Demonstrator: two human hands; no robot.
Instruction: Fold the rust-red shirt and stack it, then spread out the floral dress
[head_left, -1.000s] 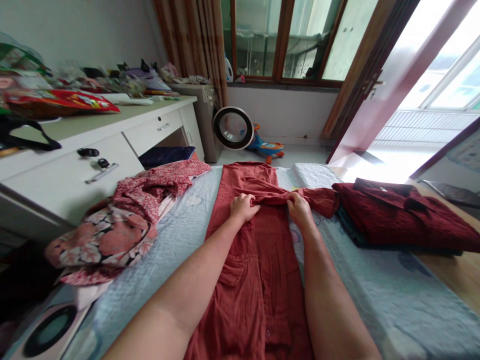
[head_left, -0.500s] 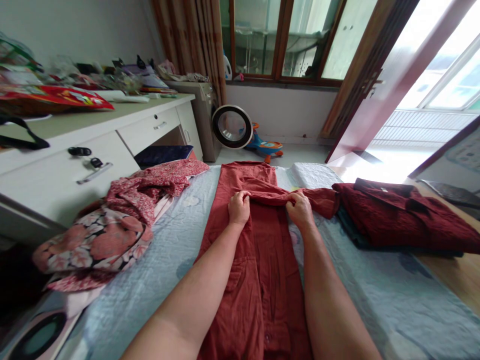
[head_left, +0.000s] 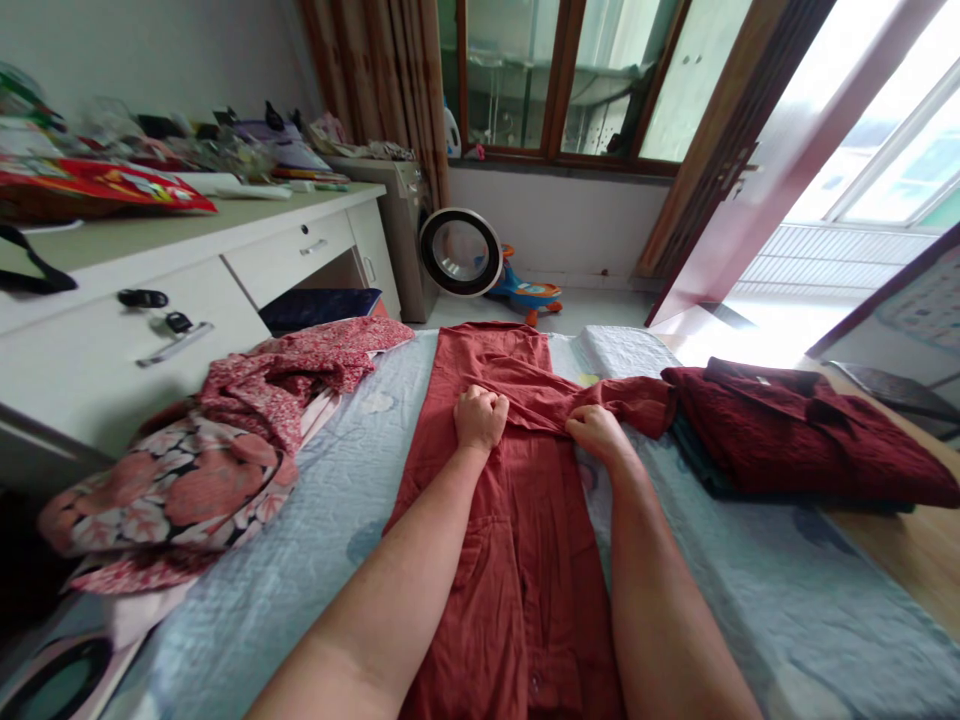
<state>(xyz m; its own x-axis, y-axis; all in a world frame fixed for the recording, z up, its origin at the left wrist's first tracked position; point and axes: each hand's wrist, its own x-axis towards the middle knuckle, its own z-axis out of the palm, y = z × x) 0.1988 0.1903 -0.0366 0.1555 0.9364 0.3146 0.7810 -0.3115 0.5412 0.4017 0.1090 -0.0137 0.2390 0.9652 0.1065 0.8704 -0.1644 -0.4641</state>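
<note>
A rust-red shirt (head_left: 495,560) lies lengthwise on the bed, folded into a long strip with pocket flaps showing. One sleeve (head_left: 536,390) runs across it, and the sleeve's end pokes out to the right. My left hand (head_left: 480,418) is closed in a fist on the left part of this sleeve, its fingertips hidden. At the shirt's right edge, my right hand (head_left: 596,432) pinches the sleeve's lower edge. Between the two hands the cloth is drawn into slanting creases.
Folded dark red clothing (head_left: 802,440) lies on darker cloth at the right. Rumpled patterned clothes (head_left: 225,450) are heaped on the left of the pale blue bed cover (head_left: 337,520). A white desk (head_left: 300,240) and a washing machine with its round door (head_left: 461,252) open stand beyond.
My left hand has turned from a pinch into a fist on the sleeve. My right hand has come slightly toward me, pulling the sleeve's lower edge down, so the sleeve lies flatter and wider.
</note>
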